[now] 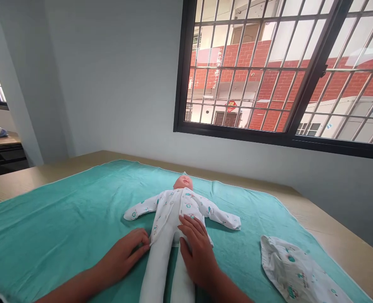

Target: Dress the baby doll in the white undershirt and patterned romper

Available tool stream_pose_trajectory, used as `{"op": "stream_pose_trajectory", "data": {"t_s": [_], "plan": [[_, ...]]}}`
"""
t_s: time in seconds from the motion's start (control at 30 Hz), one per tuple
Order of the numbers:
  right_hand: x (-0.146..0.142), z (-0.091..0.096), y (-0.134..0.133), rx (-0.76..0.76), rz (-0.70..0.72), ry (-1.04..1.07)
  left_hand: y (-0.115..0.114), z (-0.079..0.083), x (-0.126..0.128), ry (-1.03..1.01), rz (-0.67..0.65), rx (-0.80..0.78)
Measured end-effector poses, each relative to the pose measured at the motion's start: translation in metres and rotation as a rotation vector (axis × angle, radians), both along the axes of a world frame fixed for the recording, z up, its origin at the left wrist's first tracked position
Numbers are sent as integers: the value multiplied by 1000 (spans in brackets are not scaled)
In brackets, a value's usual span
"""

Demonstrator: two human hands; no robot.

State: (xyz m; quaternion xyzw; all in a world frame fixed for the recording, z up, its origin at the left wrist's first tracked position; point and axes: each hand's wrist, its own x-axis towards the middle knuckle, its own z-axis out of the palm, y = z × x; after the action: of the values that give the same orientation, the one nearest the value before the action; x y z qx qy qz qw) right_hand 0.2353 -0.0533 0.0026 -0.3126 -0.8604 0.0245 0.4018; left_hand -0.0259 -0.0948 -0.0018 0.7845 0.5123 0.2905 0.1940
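A baby doll (pixel 177 210) in a white printed sleepsuit lies on its back on a teal blanket (pixel 63 219), head pointing away from me. My left hand (pixel 123 254) rests beside the doll's left leg, its fingertips touching the suit's edge at the hip. My right hand (pixel 196 248) lies flat with fingers stretched out over the doll's other hip and thigh. Neither hand holds anything.
A folded white printed cloth (pixel 297 271) lies on the blanket to the right. The blanket covers a wooden table (pixel 341 240) set against a grey wall under a barred window (pixel 281 71). Another table (pixel 1 141) with bundled cloth stands far left.
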Motion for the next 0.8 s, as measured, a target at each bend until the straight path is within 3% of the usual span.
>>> {"op": "stream_pose_trajectory", "data": {"t_s": [0.13, 0.23, 0.37, 0.47, 0.6, 0.7, 0.8], "plan": [[1, 2, 0, -14, 7, 9, 33, -13, -27, 172, 276, 215], [1, 3, -2, -19, 9, 11, 63, -22, -52, 341, 428, 208], [2, 4, -2, -51, 49, 30, 89, -28, -71, 472, 454, 105], [12, 4, 13, -64, 68, 141, 104, -24, -75, 587, 442, 166], [52, -5, 56, -145, -245, 345, 125, -16, -72, 708, 463, 247], [87, -20, 87, -178, -419, 114, 137, -19, -69, 763, 469, 226], [109, -33, 103, -231, -479, -145, 140, -29, -71, 763, 504, 227]]}}
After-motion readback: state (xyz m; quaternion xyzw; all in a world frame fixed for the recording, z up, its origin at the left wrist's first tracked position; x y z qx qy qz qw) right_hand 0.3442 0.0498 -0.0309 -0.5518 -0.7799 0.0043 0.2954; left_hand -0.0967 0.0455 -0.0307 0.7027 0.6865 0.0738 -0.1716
